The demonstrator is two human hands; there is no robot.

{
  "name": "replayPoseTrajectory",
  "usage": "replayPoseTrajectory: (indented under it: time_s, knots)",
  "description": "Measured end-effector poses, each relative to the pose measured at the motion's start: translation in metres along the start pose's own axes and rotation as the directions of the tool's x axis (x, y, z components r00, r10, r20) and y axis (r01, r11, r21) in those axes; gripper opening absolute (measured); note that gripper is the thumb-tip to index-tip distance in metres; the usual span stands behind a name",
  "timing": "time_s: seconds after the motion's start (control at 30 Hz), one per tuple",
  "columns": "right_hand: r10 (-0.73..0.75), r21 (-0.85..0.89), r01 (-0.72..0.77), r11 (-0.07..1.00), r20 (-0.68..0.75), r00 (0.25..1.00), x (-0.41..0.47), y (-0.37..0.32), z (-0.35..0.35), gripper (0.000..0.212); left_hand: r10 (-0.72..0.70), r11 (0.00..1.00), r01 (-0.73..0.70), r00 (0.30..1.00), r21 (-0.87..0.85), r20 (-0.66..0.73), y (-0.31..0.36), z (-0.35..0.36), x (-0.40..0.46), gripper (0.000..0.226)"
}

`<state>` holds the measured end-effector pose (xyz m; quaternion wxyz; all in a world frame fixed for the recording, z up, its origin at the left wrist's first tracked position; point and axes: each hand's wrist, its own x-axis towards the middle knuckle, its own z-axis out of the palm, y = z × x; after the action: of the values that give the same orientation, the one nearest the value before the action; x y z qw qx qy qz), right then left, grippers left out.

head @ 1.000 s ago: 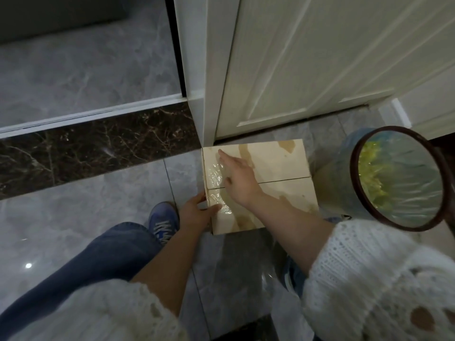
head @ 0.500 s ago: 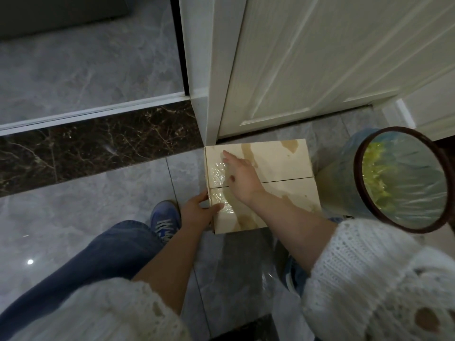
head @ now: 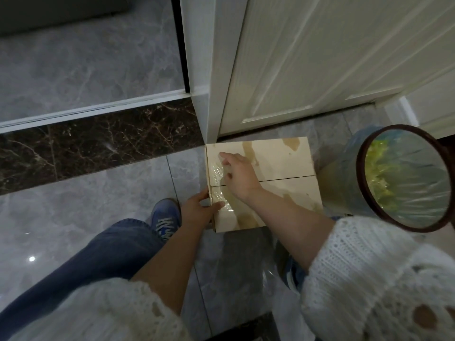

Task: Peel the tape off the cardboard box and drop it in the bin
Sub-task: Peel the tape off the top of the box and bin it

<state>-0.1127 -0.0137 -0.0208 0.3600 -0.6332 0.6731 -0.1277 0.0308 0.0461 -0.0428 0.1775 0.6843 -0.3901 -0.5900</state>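
- while the cardboard box (head: 283,166) sits where it sat a half second ago, at centre right of the frame on the grey floor tiles (head: 73,217), the right hand (head: 240,177) has barely shifted, its fingers reaching slightly further toward the box's far left corner.
- the clear tape (head: 216,183) lies crinkled along the left edge of the box top, across the flap seam, directly under and beside the right fingertips (head: 222,155).
- the right hand rests on the box top with fingers loosely spread, touching the tape; whether it pinches any of it i cannot tell.
- the left hand (head: 197,211) grips the near left corner of the box, thumb on the taped top, fingers curled against the side.
- the bin (head: 362,173), lined with a plastic bag, stands just right of the box.
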Motion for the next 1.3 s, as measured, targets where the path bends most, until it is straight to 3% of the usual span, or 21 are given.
replayPoseTrajectory:
  time_s: [0.33,0.67,0.93,1.3]
  knots:
    - [0.026,-0.029,-0.026,0.999,0.001,1.000,0.010,-0.005,0.005,0.045,0.003,1.000,-0.003,1.000,-0.016,-0.006,-0.004,0.000,0.002,0.055]
    - [0.118,0.059,-0.111,0.992,-0.137,0.983,0.014,-0.005,0.010,0.025,-0.018,0.999,0.018,1.000,-0.051,-0.009,-0.010,0.001,0.007,0.062]
    - [0.175,0.045,-0.169,0.985,-0.188,0.966,0.027,-0.004,0.011,0.012,-0.029,1.000,0.029,1.000,0.001,0.008,-0.013,0.000,0.009,0.052]
    - [-0.003,-0.032,0.002,0.999,-0.030,1.000,0.013,0.006,0.011,0.013,0.003,1.000,-0.002,1.000,0.026,-0.004,-0.013,0.001,0.009,0.054]
